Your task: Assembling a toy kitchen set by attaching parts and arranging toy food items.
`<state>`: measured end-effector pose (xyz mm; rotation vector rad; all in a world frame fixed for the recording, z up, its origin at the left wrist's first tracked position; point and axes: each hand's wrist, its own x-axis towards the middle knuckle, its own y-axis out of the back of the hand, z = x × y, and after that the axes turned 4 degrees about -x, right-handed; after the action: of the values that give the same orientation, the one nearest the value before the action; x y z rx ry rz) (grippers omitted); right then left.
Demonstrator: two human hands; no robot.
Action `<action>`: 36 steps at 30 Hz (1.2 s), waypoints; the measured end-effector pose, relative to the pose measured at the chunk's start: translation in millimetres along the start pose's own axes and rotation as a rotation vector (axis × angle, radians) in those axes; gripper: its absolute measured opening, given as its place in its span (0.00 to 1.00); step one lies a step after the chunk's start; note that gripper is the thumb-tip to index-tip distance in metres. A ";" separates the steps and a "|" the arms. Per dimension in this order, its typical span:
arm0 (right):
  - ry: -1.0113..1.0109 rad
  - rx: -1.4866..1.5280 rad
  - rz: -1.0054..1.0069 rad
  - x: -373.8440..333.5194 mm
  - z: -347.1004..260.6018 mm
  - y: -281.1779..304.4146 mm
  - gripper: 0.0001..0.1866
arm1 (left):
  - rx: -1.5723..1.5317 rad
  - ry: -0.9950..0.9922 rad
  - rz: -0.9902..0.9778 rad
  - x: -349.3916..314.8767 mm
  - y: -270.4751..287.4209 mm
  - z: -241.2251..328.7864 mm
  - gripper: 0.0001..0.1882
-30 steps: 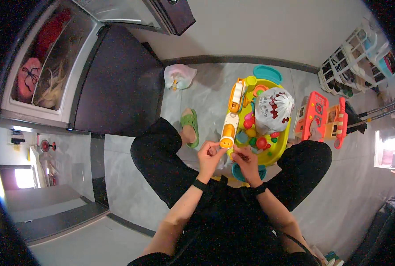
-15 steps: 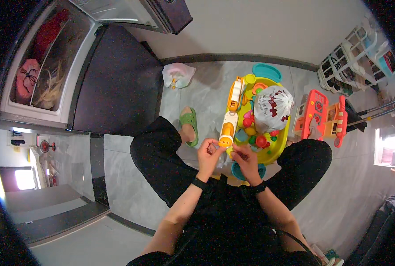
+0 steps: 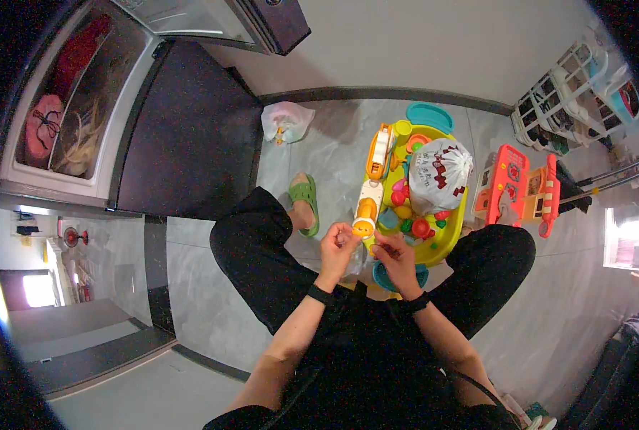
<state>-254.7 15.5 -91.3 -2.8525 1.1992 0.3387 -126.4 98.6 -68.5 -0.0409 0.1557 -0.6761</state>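
Observation:
A white-and-orange toy piece (image 3: pixel 369 203) with a round orange near end runs along the left edge of a yellow toy table (image 3: pixel 451 240). My left hand (image 3: pixel 337 249) is at the left of that end, thumb and fingertips brought together in a pinch. My right hand (image 3: pixel 397 259) sits just right of it, fingers curled in beside a small yellow part. What lies between the fingertips of either hand is too small to make out. An orange-and-white toy part (image 3: pixel 380 152) stands farther along the same edge.
On the toy table are a tied white bag (image 3: pixel 440 178) and several small toy foods, including a red piece (image 3: pixel 420 228). Teal trays (image 3: pixel 430 117) extend from its ends. A red toy stand (image 3: pixel 507 186) is at the right. A small plastic bag (image 3: pixel 287 120) lies by the open fridge (image 3: pixel 190 136).
The whole view has shifted very slightly. Both hands stay around the round orange end, with only slight finger movement.

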 end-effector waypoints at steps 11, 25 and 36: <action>-0.005 0.121 0.016 -2.1 -20.3 -2.6 0.14 | -0.068 0.020 0.020 0.7 2.4 -5.4 0.10; 0.015 0.079 -0.053 -1.3 -21.6 -2.6 0.18 | 0.117 -0.064 0.019 7.2 12.7 -1.4 0.09; -0.042 0.153 -0.025 -0.8 -20.6 -7.3 0.16 | 0.182 -0.198 -0.059 16.2 10.6 4.6 0.05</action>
<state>-246.2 18.9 -71.4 -2.7138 1.1292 0.2902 -106.6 96.7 -67.0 0.0623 -0.0981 -0.7384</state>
